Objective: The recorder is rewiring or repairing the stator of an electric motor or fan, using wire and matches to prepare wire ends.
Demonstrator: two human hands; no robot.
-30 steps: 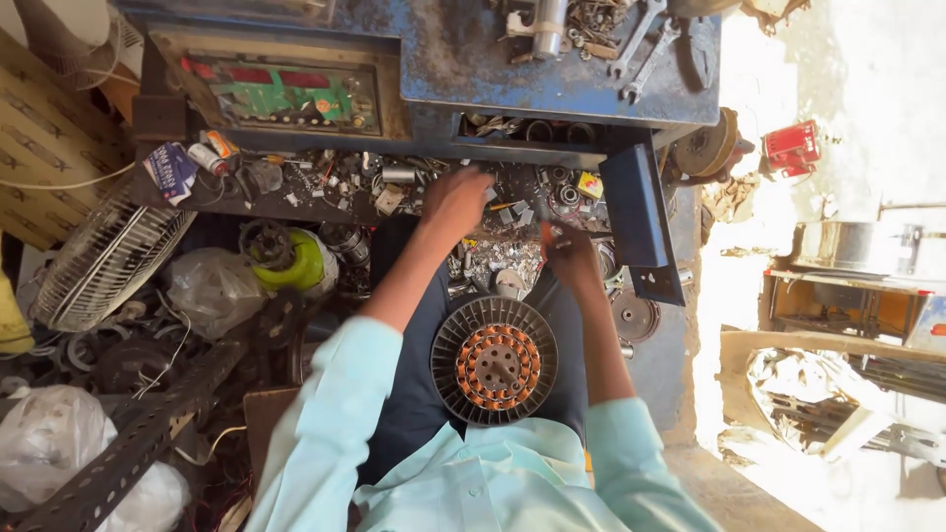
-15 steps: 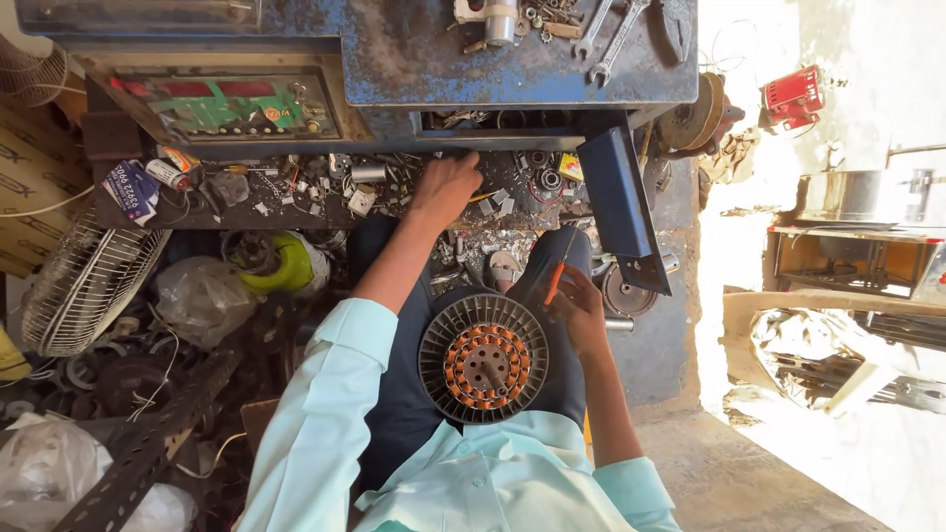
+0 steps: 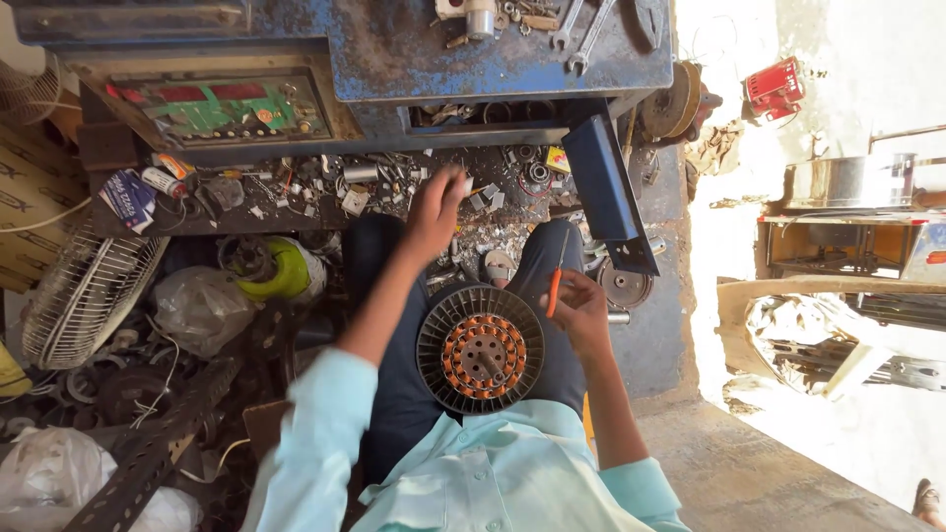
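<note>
One orange screwdriver (image 3: pixel 554 293) (right fingers (image 3: pixel 572 296) closed)

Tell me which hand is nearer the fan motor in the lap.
Right. The right hand, holding an orange-handled tool, is just beside the motor rim. The left hand reaches away into the parts drawer above it.

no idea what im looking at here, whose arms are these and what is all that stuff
This is a single view from a camera worn on a person's head, looking down at their own arms in pale blue sleeves. On their lap rests a round dark fan motor with copper windings. The right hand has its grip on a thin orange-handled tool beside that motor. The left hand reaches forward into an open drawer littered with small metal parts, pinching something too small to identify. Above is a worn blue metal workbench with steel spanners.
</note>
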